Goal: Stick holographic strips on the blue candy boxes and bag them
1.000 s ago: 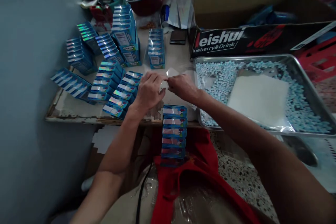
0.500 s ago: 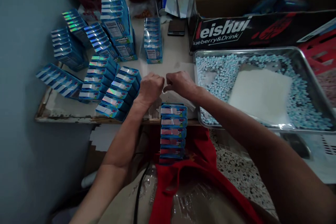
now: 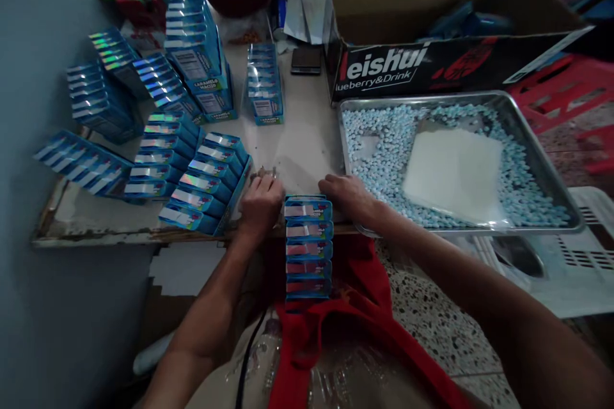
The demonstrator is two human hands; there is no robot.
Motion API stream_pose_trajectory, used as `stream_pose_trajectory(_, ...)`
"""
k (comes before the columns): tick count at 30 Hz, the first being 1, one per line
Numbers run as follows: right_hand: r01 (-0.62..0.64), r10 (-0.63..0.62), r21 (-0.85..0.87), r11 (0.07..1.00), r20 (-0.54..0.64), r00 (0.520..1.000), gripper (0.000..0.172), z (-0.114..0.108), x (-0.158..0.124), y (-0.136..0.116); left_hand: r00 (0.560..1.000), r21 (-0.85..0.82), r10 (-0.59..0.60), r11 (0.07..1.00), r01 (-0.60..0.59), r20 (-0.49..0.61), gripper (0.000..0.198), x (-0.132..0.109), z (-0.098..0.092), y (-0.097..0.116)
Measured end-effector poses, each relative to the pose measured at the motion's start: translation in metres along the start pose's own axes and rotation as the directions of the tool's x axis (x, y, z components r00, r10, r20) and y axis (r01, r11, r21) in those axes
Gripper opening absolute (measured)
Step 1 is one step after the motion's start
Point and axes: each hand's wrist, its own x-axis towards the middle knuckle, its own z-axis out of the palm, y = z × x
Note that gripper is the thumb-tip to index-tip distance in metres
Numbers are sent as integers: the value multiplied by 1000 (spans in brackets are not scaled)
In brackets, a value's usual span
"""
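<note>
A row of blue candy boxes [image 3: 309,230] reaches from the table's front edge back toward my red apron, with my hands on either side of its far end. My left hand [image 3: 261,204] is closed on the table, left of the row; a small clear, crinkled bit shows at its fingertips, too unclear to name. My right hand [image 3: 349,195] has its fingers curled near the row's far right corner. What lies under those fingers is hidden. Just left of my left hand stands another row of blue boxes [image 3: 206,182].
More blue box stacks [image 3: 192,38] fill the table's left side, and a small stack [image 3: 265,83] stands farther back. A metal tray [image 3: 460,97] of small pale-blue pieces, with a white sheet [image 3: 453,172], lies right. Behind it is a black carton [image 3: 384,70]; a dark scale [image 3: 306,61] sits nearby.
My hands were together above the table beyond the row. They have moved apart and nearer to me, one to each side of the row's far end. The view has shifted a little.
</note>
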Motion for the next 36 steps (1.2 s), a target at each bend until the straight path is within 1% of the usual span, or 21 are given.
stream_pose_trajectory(3, -46, 45, 92, 995, 6, 999, 24, 5, 0, -1, 989, 34, -27, 999, 22, 143, 27, -1, -8, 3)
stream_pose_trajectory(6, -118, 118, 161, 980, 7, 993, 25, 0, 1, 2, 955, 14, -19, 1000, 15, 296, 26, 15, -24, 4)
stream_pose_trajectory(8, -146, 152, 211, 966, -15, 988, 24, -8, 0, 4, 942, 1, -10, 1000, 10, 336, 26, 27, -39, 4)
stream_pose_trajectory(9, -157, 170, 239, 958, -35, 985, 22, -12, -1, 4, 944, 0, 0, 1000, 0, 329, 26, 31, -47, 4)
stream_pose_trajectory(11, -172, 204, 283, 943, -87, 975, 21, -22, -10, 1, 964, -8, 33, 999, -32, 265, 22, 32, -64, 5)
stream_pose_trajectory(13, -165, 227, 310, 936, -175, 958, 22, -28, -24, -7, 987, -55, 60, 997, -53, 150, 19, 23, -79, 8)
stream_pose_trajectory(15, -136, 241, 326, 936, -308, 920, 24, -31, -41, -21, 1000, -138, 17, 990, -16, 9, 18, 8, -88, 13)
stream_pose_trajectory(16, -123, 255, 334, 935, -386, 887, 25, -30, -49, -29, 998, -190, -30, 982, 18, -58, 17, -1, -90, 17)
stream_pose_trajectory(17, -117, 276, 342, 933, -466, 841, 25, -27, -56, -36, 989, -244, -84, 968, 53, -121, 15, -9, -90, 21)
stream_pose_trajectory(18, -113, 300, 349, 930, -546, 782, 26, -24, -61, -43, 974, -295, -137, 952, 79, -181, 14, -17, -88, 25)
stream_pose_trajectory(19, -110, 320, 352, 929, -622, 714, 27, -20, -65, -50, 954, -340, -179, 936, 89, -242, 13, -22, -85, 29)
stream_pose_trajectory(21, -98, 326, 333, 938, -752, 573, 27, -10, -69, -59, 906, -396, -210, 917, 52, -367, 13, -29, -78, 36)
stream_pose_trajectory(22, -82, 308, 311, 947, -802, 512, 25, -4, -70, -62, 882, -406, -206, 914, 18, -424, 12, -31, -74, 38)
stream_pose_trajectory(23, -60, 275, 280, 958, -842, 464, 21, 0, -70, -63, 861, -408, -197, 913, -14, -469, 11, -33, -71, 39)
stream_pose_trajectory(24, -33, 234, 244, 969, -872, 430, 16, 5, -71, -64, 844, -409, -185, 912, -43, -503, 11, -34, -68, 39)
stream_pose_trajectory(25, -6, 190, 206, 979, -893, 408, 12, 9, -72, -64, 832, -410, -175, 910, -68, -527, 10, -35, -66, 38)
stream_pose_trajectory(26, 18, 150, 170, 985, -907, 394, 9, 12, -73, -63, 821, -412, -170, 907, -86, -545, 10, -36, -64, 38)
stream_pose_trajectory(28, 48, 91, 117, 992, -922, 376, 11, 16, -76, -62, 800, -412, -167, 905, -108, -576, 10, -37, -61, 36)
stream_pose_trajectory(30, 63, 62, 92, 994, -927, 371, 15, 18, -78, -60, 781, -405, -162, 906, -125, -604, 12, -38, -57, 36)
stream_pose_trajectory(33, 74, 44, 79, 994, -920, 389, 18, 19, -82, -59, 765, -404, -168, 906, -129, -622, 14, -40, -54, 36)
stream_pose_trajectory(36, 79, 34, 73, 994, -911, 411, 23, 21, -87, -61, 752, -378, -150, 915, -140, -642, 17, -48, -51, 34)
